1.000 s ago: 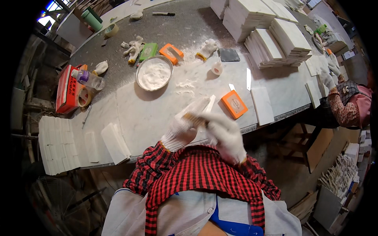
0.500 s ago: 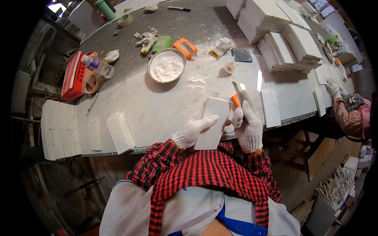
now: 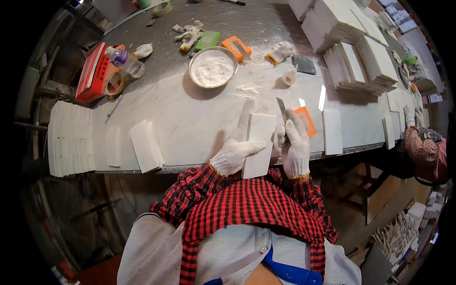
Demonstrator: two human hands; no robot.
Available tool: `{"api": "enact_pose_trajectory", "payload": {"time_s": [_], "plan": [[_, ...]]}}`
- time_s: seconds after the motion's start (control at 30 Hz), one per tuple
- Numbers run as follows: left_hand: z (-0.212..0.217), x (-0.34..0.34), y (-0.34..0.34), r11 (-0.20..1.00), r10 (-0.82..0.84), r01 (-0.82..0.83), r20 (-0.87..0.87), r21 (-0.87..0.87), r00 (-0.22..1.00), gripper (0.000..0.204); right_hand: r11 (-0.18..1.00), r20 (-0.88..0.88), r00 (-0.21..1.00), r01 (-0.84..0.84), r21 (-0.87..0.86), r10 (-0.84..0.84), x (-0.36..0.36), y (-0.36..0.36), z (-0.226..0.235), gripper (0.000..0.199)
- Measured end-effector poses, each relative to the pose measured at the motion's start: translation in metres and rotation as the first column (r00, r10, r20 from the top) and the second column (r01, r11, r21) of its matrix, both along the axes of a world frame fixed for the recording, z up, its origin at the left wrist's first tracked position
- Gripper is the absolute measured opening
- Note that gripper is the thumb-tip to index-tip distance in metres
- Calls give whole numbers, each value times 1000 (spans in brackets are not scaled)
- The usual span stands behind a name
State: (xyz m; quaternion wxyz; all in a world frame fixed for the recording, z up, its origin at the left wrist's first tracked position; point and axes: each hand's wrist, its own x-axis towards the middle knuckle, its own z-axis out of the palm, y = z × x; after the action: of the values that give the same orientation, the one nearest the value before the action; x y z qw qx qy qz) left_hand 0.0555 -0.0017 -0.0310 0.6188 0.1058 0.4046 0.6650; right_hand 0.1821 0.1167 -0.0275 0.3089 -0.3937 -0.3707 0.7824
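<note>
My left hand (image 3: 232,153), in a white knit glove, grips a white marble tile (image 3: 260,137), its thumb across the tile's face and the forefinger stretched out behind. The tile is held tilted up over the bench's front edge. To its right, my gloved right hand (image 3: 295,151) pinches a thin metal blade (image 3: 281,108) that points away from me; part of the blade is hidden by the fingers. An orange packet (image 3: 306,122) lies on the slab just beyond the right hand. Another loose blade (image 3: 322,98) rests farther right.
A metal bowl (image 3: 213,87) of white powder stands mid-bench. Stacked tiles (image 3: 71,137) line the left end, with taller stacks (image 3: 363,66) at the back right. A plastic bottle (image 3: 126,61) leans by a red box (image 3: 92,71). A co-worker's arm (image 3: 422,146) is at far right.
My right hand has shifted slightly left, uncovering more of the orange packet. The tile is more upright, and my left forefinger now shows extended past it. The whole view has shifted a little.
</note>
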Motion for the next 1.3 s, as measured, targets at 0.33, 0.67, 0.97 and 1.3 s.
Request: {"api": "enact_pose_trajectory", "payload": {"time_s": [0.33,0.67,0.97,1.3], "plan": [[11,-30,-43,991,118,-115,47,-65,992,87,651,471,845,-508,564,252,-110,32,7,37],[15,-67,-64,991,129,-136,-307,-1,943,78,184,914,376,-898,400,-150,-203,43,0,48],[32,-63,-13,991,-132,128,-578,-49,806,79,792,434,788,-566,229,437,-30,11,13,39],[47,-11,39,942,-156,244,-344,229,926,76,1000,-34,999,6,26,-5,25,-39,-39,41]]}}
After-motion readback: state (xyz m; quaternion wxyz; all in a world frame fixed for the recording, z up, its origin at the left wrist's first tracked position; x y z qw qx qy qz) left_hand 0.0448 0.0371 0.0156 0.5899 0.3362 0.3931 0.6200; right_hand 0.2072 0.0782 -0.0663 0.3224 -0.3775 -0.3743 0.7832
